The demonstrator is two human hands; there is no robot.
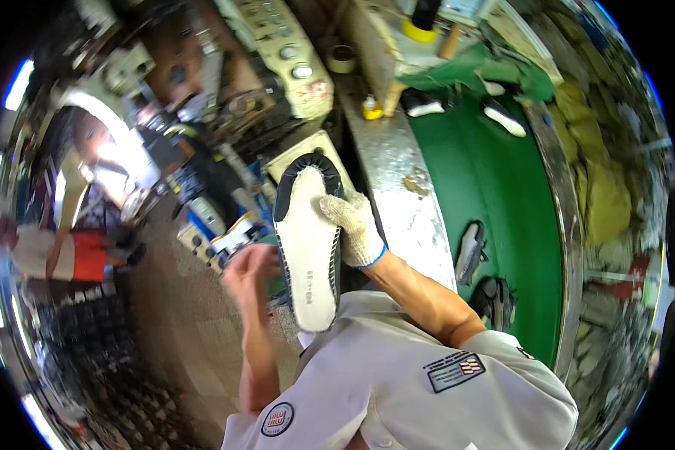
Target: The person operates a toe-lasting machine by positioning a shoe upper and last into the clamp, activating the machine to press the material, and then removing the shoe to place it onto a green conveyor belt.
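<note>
Right hand (356,225), in a white knit glove w/ blue cuff, is gripping the shoe (308,240) near its toe end, fingers wrapping over the right edge. It's holding the shoe sole-side up toward the camera, prob. so the pale sole w/ its black rim is facing the eyes for a look-over. The shoe is hanging lengthwise in front of the chest, toe up by the bench (397,187) edge, heel down near the grey shirt (397,375).

Left hand (251,274) is bare and blurry, sitting just beside the shoe's left edge around mid-length; fingers are curling in, but can't tell if they're touching the shoe or holding anything. So the shoe is lying between both hands, clamped only by the right as far as is showing.

Further right, a green conveyor belt (502,195) is carrying more shoes (470,251), well apart from the hands. A person in an orange top (60,255) is standing far left.
</note>
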